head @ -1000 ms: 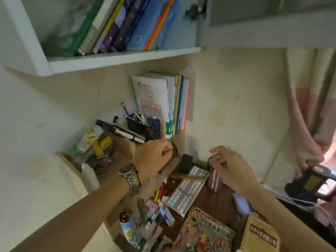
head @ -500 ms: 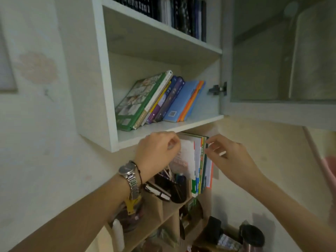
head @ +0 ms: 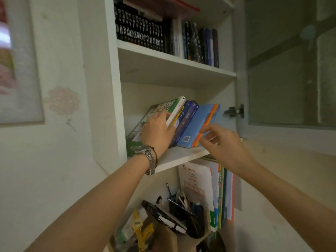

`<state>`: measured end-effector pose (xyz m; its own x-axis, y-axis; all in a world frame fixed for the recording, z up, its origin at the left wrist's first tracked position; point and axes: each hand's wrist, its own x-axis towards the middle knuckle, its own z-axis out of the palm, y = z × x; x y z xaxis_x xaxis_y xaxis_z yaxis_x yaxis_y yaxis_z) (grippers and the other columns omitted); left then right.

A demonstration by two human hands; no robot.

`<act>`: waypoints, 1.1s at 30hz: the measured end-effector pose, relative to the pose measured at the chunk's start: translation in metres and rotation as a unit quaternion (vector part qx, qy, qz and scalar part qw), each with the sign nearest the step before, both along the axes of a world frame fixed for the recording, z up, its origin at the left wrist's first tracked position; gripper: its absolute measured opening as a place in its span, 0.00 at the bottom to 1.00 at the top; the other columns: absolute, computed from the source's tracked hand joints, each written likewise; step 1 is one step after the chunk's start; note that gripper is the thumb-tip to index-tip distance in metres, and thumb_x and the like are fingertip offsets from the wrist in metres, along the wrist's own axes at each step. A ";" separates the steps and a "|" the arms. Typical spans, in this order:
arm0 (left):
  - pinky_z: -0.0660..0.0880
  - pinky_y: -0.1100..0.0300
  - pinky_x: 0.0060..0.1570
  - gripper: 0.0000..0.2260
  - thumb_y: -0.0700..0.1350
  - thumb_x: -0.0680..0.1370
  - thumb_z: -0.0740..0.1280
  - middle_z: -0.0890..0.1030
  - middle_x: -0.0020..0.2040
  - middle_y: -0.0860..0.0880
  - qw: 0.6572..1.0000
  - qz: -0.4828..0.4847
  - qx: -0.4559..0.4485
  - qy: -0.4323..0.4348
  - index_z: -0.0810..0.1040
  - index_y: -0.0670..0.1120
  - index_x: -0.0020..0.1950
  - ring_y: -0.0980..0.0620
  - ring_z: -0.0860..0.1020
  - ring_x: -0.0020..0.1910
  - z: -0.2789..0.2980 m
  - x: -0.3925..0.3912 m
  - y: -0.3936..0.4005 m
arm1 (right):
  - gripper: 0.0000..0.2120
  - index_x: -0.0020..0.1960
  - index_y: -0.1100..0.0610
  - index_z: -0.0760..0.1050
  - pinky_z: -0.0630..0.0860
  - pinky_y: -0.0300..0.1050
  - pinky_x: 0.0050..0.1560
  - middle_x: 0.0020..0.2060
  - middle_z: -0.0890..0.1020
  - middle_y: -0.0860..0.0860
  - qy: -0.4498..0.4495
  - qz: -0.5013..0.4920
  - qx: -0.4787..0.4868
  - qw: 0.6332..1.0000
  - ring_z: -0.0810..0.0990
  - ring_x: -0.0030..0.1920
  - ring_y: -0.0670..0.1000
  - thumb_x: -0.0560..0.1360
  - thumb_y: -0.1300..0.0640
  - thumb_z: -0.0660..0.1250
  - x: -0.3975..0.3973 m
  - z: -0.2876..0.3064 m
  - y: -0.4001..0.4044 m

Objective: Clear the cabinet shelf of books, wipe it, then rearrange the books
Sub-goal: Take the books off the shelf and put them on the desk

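A white wall cabinet (head: 109,84) is seen from below, its frosted-glass door (head: 291,70) swung open to the right on a metal hinge (head: 234,111). The upper shelf (head: 174,60) is filled with upright dark-spined volumes (head: 163,35). On the lower shelf (head: 181,154) a short row of books (head: 183,122) is found, all tilted to the left and leaning one on another: a large green one with a pictured cover (head: 138,128) at the left end, a white-spined one (head: 175,110) against it, then dark blue and purple spines, a wider light blue book (head: 194,126) with a small square code printed near its foot, and an orange one (head: 206,124) at the right end, with a thin blue edge behind it. The left part of this shelf is bare. The left hand (head: 157,130), a metal watch (head: 149,157) worn on its wrist, is laid on the green cover with its fingers curled round the leftmost books; how far the thumb wraps is hidden. The right hand (head: 223,142) is held just in front of the orange book's lower edge, its fingers bent and drawn close together; whether anything is pinched cannot be told. Below the cabinet, upright workbooks (head: 214,190), a dark pen cup (head: 194,222) and a yellow clip (head: 140,228) are kept on a wooden rack.
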<state>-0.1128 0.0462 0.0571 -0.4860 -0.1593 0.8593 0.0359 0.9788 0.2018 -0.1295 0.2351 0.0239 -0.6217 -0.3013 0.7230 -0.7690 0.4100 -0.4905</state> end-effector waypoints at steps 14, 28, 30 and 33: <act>0.69 0.60 0.43 0.21 0.40 0.77 0.64 0.75 0.63 0.46 0.994 0.016 0.100 -0.030 0.68 0.49 0.70 0.48 0.74 0.59 -0.018 -0.050 -0.032 | 0.09 0.58 0.51 0.76 0.71 0.30 0.39 0.42 0.79 0.41 -0.005 0.027 -0.011 1.000 0.78 0.43 0.40 0.78 0.55 0.65 -0.024 -0.008 -0.002; 0.76 0.57 0.37 0.15 0.45 0.79 0.63 0.82 0.53 0.48 0.998 0.069 0.002 0.006 0.72 0.51 0.66 0.48 0.80 0.44 -0.014 -0.030 -0.018 | 0.07 0.55 0.49 0.76 0.79 0.44 0.43 0.44 0.82 0.46 -0.033 0.039 -0.050 0.997 0.81 0.43 0.45 0.77 0.55 0.66 -0.022 -0.026 0.011; 0.69 0.63 0.30 0.16 0.46 0.80 0.62 0.83 0.51 0.48 0.999 0.042 0.008 0.014 0.71 0.51 0.67 0.52 0.78 0.38 -0.011 -0.018 -0.010 | 0.07 0.55 0.49 0.76 0.80 0.46 0.41 0.43 0.81 0.46 -0.042 0.038 -0.053 0.997 0.81 0.43 0.45 0.77 0.55 0.66 -0.021 -0.029 0.013; 0.58 0.70 0.24 0.15 0.46 0.80 0.62 0.83 0.49 0.50 1.000 -0.005 0.019 0.016 0.71 0.52 0.67 0.57 0.72 0.30 -0.002 0.001 0.003 | 0.08 0.55 0.49 0.76 0.79 0.42 0.37 0.43 0.81 0.47 -0.049 0.036 -0.064 0.996 0.81 0.42 0.44 0.77 0.56 0.66 -0.019 -0.031 0.015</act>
<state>-0.1114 0.0489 0.0547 -0.4596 -0.1877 0.8680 0.0524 0.9700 0.2375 -0.1485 0.2497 -0.0075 -0.6712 -0.2572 0.6952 -0.7402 0.2838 -0.6096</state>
